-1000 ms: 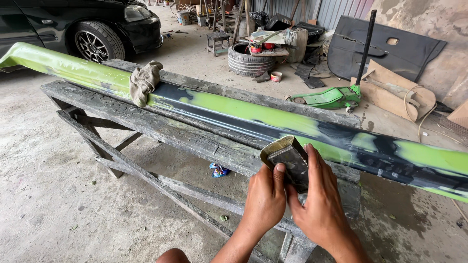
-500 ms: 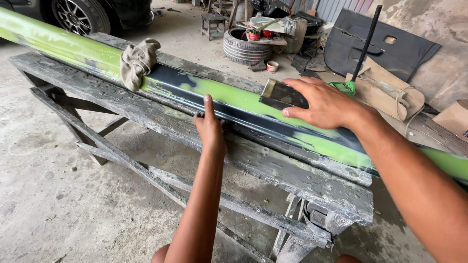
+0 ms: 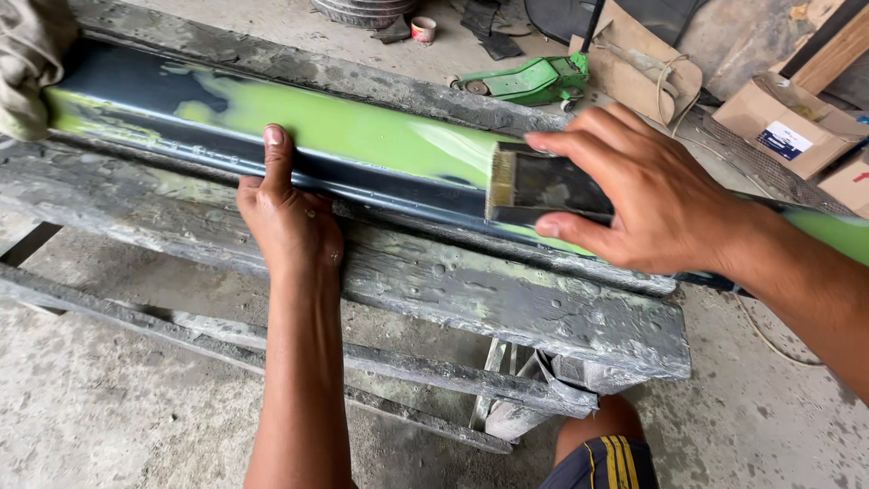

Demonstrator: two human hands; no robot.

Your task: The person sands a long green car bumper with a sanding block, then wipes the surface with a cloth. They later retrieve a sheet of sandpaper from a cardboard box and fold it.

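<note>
While pressed flat on the long panel (image 3: 362, 136), spreader blade (image 3: 543, 188) clenched in right hand (image 3: 652, 195); left hand (image 3: 290, 222) steadying.

Panel lying lengthwise on the rough wooden bench (image 3: 507, 299), dark with patches of green filler. Right grip closed on the dark blade from above, pale edge toward the left, apparently to draw filler along the surface. Left hand released, holding nothing: palm on bench edge, fingers up against panel side, likely to stop it sliding. Rag (image 3: 32, 63) draped over panel's far left end, well apart from both hands. Beyond the bench on the floor: green jack (image 3: 529, 81), cardboard box (image 3: 792, 127), small can (image 3: 423, 29). Nothing between blade and bare green stretch.
</note>
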